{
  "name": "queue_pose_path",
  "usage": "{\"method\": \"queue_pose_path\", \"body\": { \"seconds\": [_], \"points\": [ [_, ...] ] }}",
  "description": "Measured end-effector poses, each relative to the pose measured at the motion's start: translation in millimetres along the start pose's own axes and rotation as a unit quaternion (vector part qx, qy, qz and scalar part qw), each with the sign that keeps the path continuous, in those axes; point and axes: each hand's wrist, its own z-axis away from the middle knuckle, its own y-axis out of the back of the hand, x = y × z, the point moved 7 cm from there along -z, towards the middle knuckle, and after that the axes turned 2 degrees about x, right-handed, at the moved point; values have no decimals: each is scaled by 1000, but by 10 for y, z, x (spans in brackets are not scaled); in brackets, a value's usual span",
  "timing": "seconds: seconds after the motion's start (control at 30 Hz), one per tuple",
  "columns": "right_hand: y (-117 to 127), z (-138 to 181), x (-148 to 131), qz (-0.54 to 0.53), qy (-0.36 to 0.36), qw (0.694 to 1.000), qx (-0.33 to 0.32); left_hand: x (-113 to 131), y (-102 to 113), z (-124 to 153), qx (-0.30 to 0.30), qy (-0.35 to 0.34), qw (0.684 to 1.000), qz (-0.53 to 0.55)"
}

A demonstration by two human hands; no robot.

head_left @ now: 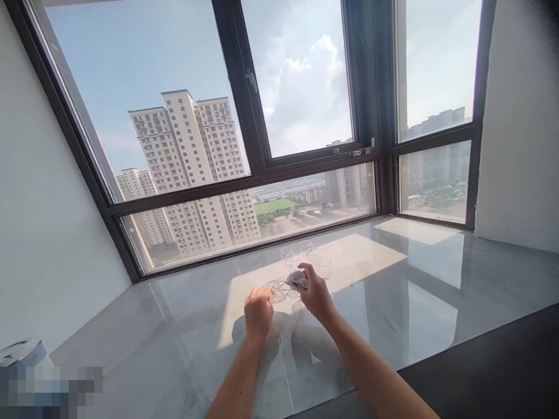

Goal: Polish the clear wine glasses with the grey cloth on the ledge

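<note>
My left hand [258, 313] is closed around one end of a clear glass [280, 289], held tilted on its side just above the glossy window sill. A bunched grey cloth [297, 279] is pinched in my right hand [316, 295], up against the other end of that glass. Just beyond my hands, several clear drinking glasses [323, 267] stand close together on the sill. My right hand partly hides the nearest of them, and their outlines are faint in the bright light.
The grey tiled sill [183, 343] mirrors the windows and carries a bright sunlit patch. Dark window frames [183, 195] border its far side, with tall buildings outside. A white wall [517, 145] rises at right. A partly blurred-out container [30, 352] sits at the lower left.
</note>
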Motion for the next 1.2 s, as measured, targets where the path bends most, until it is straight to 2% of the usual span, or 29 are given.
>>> {"method": "queue_pose_path", "body": {
  "seconds": [0.13,0.27,0.33,0.53,0.67,0.83,0.93,1.03,1.1,1.2],
  "points": [
    [-100,3,4,-87,-47,993,-65,55,9,-2,-31,-28,999,3],
    [-239,61,-8,-211,-125,958,-149,31,40,-13,-23,-32,999,30],
    [-282,94,-36,-243,-146,944,-169,-11,32,-12,-18,-16,999,43],
    [-328,115,-97,-329,-180,912,-169,-89,-63,8,-16,33,997,66],
    [-287,68,-98,-365,-190,904,-111,-116,-157,-15,-32,68,987,140],
    [-142,23,-36,-339,-175,924,16,-109,-269,-25,-109,110,940,303],
    [-22,27,9,-292,-165,938,88,-55,-295,-11,-158,113,911,363],
    [80,45,25,-225,-153,952,137,28,-300,16,-198,127,869,435],
    [87,54,19,-176,-141,965,138,118,-253,18,-194,120,832,505],
    [-41,59,-7,-131,-109,983,72,226,-162,14,-154,111,781,595]
  ]
}}
